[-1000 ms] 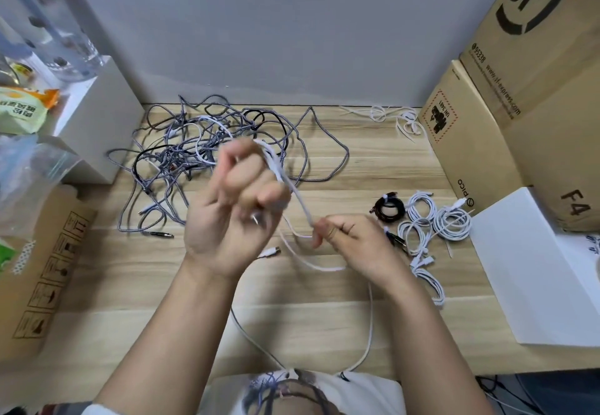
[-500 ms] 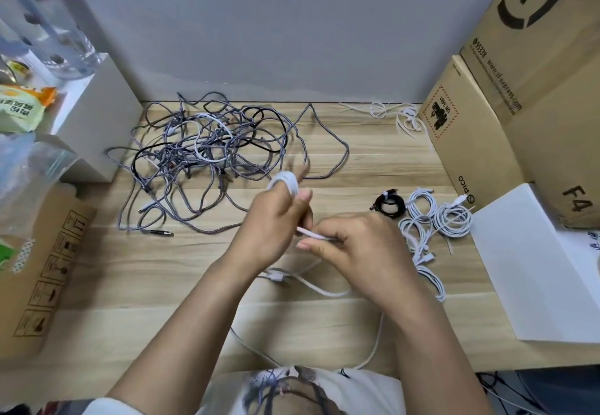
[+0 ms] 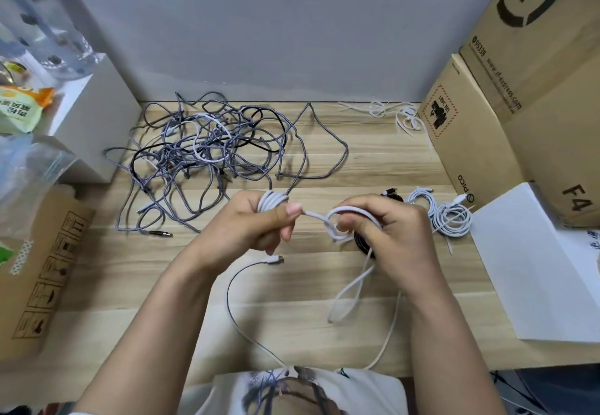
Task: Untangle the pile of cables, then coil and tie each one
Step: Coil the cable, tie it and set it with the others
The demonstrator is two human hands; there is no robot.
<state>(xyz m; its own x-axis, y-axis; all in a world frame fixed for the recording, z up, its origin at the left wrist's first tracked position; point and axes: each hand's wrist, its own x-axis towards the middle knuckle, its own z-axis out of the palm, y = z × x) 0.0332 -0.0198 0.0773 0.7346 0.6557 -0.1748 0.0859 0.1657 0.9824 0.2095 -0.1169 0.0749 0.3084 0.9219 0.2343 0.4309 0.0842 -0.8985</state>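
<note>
My left hand (image 3: pixel 259 223) grips a small coil of the white cable (image 3: pixel 272 202) wound round its fingers, thumb pressed on the strand. My right hand (image 3: pixel 389 229) holds a loop of the same white cable (image 3: pixel 344 216) just to the right of it. The cable's slack hangs down to the table and runs off the near edge; its plug (image 3: pixel 276 259) lies below my left hand. A tangled pile of grey, black and white cables (image 3: pixel 211 155) lies at the back left of the wooden table (image 3: pixel 357 161).
Coiled white cables (image 3: pixel 451 219) and a coiled black cable (image 3: pixel 363 242) lie right of my hands. White ties (image 3: pixel 399 116) lie at the back. Cardboard boxes (image 3: pixel 487 129) and a white box (image 3: pixel 535 258) stand right; a white box (image 3: pixel 97 122) and a cardboard box (image 3: pixel 42 262) left.
My left hand came down from its raised position toward the table, now with more white cable wound round its fingers. My right hand moved right and now holds a loop of the cable.
</note>
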